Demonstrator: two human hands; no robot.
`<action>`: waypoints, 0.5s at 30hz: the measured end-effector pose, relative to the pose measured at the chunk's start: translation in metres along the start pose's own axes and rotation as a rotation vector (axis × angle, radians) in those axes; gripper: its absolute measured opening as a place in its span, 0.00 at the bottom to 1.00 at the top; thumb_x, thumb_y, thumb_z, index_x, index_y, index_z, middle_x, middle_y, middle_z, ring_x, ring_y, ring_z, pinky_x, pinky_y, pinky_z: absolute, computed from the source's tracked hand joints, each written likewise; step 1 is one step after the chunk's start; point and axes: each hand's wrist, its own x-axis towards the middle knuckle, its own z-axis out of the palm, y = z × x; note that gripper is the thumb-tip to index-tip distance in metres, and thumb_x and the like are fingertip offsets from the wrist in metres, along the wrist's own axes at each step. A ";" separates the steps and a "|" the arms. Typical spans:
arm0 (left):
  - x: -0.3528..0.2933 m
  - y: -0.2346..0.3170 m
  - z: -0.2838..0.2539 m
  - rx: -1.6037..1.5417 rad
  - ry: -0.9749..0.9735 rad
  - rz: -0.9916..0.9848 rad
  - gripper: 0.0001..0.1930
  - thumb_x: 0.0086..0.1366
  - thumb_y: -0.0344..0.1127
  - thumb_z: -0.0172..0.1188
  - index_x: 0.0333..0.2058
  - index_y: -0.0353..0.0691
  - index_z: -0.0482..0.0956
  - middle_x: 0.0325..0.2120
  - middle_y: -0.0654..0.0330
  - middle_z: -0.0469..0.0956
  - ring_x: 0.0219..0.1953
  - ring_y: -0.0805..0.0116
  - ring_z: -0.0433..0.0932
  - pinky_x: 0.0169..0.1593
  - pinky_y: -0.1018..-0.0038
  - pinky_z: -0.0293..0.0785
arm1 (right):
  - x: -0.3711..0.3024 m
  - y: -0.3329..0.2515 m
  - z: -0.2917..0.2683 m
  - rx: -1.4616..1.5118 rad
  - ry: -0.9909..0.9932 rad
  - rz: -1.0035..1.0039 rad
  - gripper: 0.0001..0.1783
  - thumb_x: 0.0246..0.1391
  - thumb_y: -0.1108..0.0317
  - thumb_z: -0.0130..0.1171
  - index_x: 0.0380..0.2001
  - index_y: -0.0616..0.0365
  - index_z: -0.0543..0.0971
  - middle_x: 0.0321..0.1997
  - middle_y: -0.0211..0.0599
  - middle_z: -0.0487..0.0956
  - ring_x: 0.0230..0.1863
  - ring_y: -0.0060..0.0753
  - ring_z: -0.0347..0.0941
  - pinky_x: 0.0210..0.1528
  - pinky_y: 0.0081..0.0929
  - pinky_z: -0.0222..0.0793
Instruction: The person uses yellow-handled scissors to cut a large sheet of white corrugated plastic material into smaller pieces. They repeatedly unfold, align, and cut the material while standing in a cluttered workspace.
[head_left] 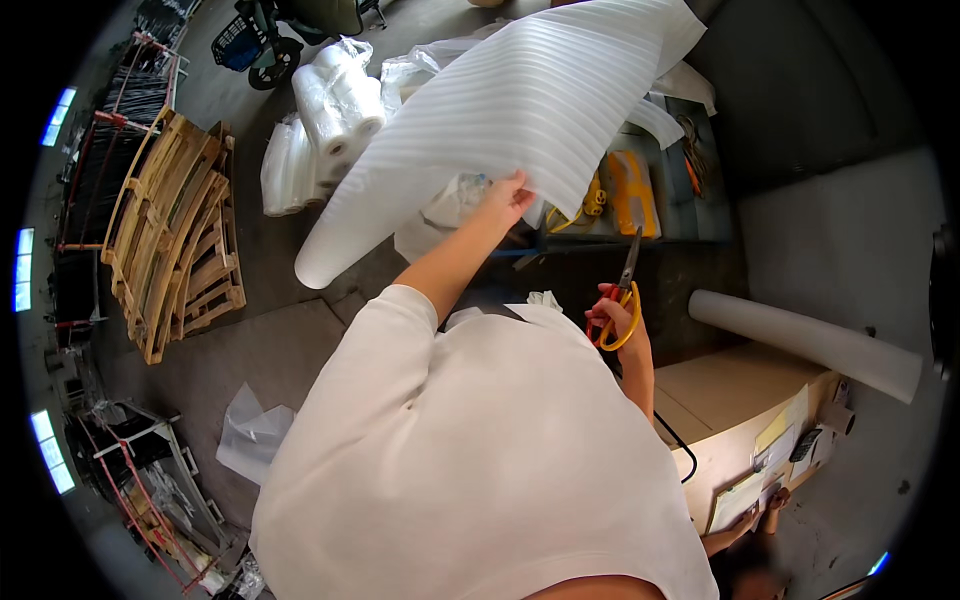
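Note:
My left hand (511, 196) reaches forward and pinches the near edge of a large white foam sheet (520, 105). The sheet is ribbed and translucent, and it drapes from the far right down to a rounded lower-left end. In my right hand (622, 318) is a pair of scissors (629, 264) with red and yellow handles, its blades pointing away from me and looking closed. The scissors are held apart from the sheet. Just beyond them, a package in yellow-orange tape (632, 192) lies on the worktable (706, 212) beside a coiled yellow cord (594, 200).
Plastic-wrapped rolls (330, 105) stand at the far left, with wooden pallets (165, 220) nearer. A white foam roll (805, 342) leans at the right by a cardboard-brown desk (735, 385), where another person's hands (757, 513) rest near papers. A plastic sheet (250, 436) lies on the floor.

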 end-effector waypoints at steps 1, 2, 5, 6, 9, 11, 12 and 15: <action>-0.003 -0.009 0.003 -0.013 -0.001 -0.014 0.06 0.55 0.36 0.55 0.29 0.42 0.70 0.26 0.65 0.72 0.31 0.72 0.70 0.41 0.73 0.68 | -0.001 -0.001 -0.001 0.027 0.010 0.000 0.23 0.47 0.56 0.53 0.43 0.59 0.64 0.28 0.46 0.76 0.29 0.35 0.75 0.28 0.19 0.70; -0.007 -0.015 0.004 -0.026 -0.002 -0.027 0.06 0.55 0.36 0.55 0.29 0.42 0.70 0.26 0.66 0.72 0.31 0.73 0.70 0.41 0.74 0.68 | -0.003 -0.002 -0.001 0.054 0.020 0.001 0.20 0.49 0.57 0.51 0.41 0.59 0.65 0.28 0.45 0.76 0.27 0.35 0.75 0.26 0.18 0.70; -0.005 -0.020 -0.007 -0.012 -0.038 -0.080 0.06 0.55 0.36 0.55 0.29 0.44 0.70 0.26 0.66 0.72 0.31 0.73 0.70 0.41 0.74 0.68 | 0.002 -0.024 0.030 0.179 0.043 0.084 0.18 0.51 0.57 0.49 0.39 0.59 0.65 0.27 0.46 0.76 0.27 0.34 0.75 0.24 0.19 0.70; -0.006 -0.024 -0.005 0.000 -0.032 -0.091 0.05 0.55 0.36 0.55 0.29 0.44 0.70 0.26 0.66 0.72 0.31 0.73 0.70 0.40 0.74 0.68 | 0.009 -0.025 0.033 0.186 0.084 0.069 0.18 0.51 0.56 0.49 0.39 0.57 0.65 0.29 0.49 0.75 0.27 0.34 0.75 0.25 0.20 0.70; -0.022 -0.048 -0.006 0.011 -0.021 -0.152 0.05 0.55 0.36 0.55 0.29 0.45 0.70 0.27 0.67 0.72 0.32 0.73 0.69 0.40 0.74 0.67 | 0.025 -0.026 0.032 0.234 0.143 -0.004 0.16 0.50 0.57 0.51 0.38 0.54 0.64 0.31 0.43 0.73 0.29 0.30 0.73 0.26 0.19 0.70; -0.024 -0.048 -0.006 0.014 -0.049 -0.168 0.04 0.55 0.36 0.55 0.30 0.46 0.70 0.28 0.67 0.72 0.32 0.73 0.69 0.40 0.74 0.67 | 0.049 -0.029 0.037 0.223 0.106 -0.175 0.16 0.50 0.60 0.52 0.38 0.54 0.62 0.29 0.35 0.70 0.28 0.25 0.71 0.26 0.16 0.68; -0.021 -0.045 -0.007 0.011 -0.045 -0.159 0.05 0.55 0.36 0.55 0.30 0.46 0.70 0.28 0.67 0.72 0.32 0.73 0.69 0.39 0.75 0.67 | 0.064 -0.030 0.041 0.144 0.180 -0.177 0.18 0.49 0.60 0.52 0.39 0.54 0.61 0.30 0.34 0.69 0.30 0.27 0.71 0.29 0.18 0.68; -0.011 -0.038 -0.008 0.012 -0.044 -0.134 0.05 0.56 0.35 0.54 0.31 0.45 0.70 0.28 0.67 0.72 0.32 0.73 0.69 0.38 0.75 0.68 | 0.089 -0.040 0.054 0.165 0.238 -0.237 0.18 0.46 0.66 0.55 0.39 0.54 0.61 0.28 0.33 0.69 0.27 0.25 0.70 0.28 0.19 0.67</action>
